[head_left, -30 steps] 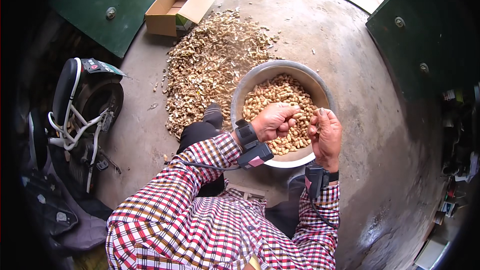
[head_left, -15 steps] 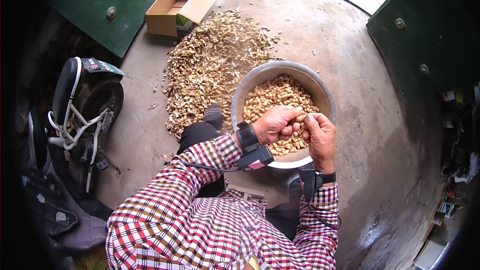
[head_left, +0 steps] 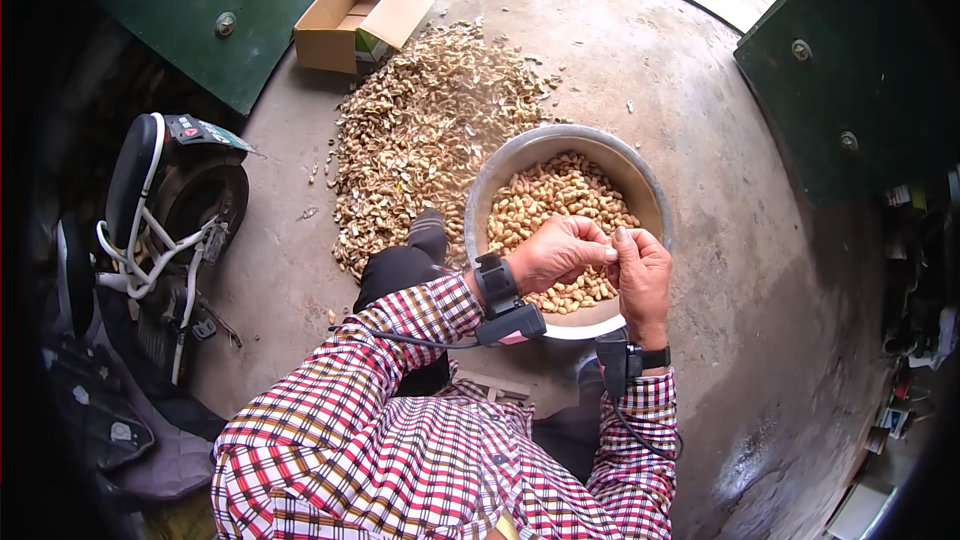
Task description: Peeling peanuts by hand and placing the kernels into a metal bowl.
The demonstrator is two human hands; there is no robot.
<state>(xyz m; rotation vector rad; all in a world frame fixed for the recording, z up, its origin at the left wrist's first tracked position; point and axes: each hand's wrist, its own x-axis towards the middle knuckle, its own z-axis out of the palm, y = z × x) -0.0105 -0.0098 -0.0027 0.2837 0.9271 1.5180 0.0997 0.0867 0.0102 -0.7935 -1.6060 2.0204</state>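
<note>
A wide metal basin (head_left: 650, 178) stands on the floor in front of me, with many unshelled peanuts (head_left: 548, 194) in it. Over its near right part my left hand (head_left: 558, 252) and my right hand (head_left: 645, 275) meet at the fingertips. Both pinch a peanut, which the thumbs and forefingers now cover almost wholly. The other fingers of both hands are curled in. Left of the basin, a broad heap of peanut shells (head_left: 420, 130) lies on the floor, close to my foot.
An open cardboard box (head_left: 330, 48) sits beyond the heap. At the left stands a small wheeled vehicle with a white frame (head_left: 150, 265). Green doors (head_left: 225, 25) flank the far opening, and clutter lines the right side. Cabled devices (head_left: 512, 324) are strapped to both wrists.
My fingertips have come together, covering the peanut that showed between them before. The left thumb now presses up against the right fingers. Basin and heap stay in place.
</note>
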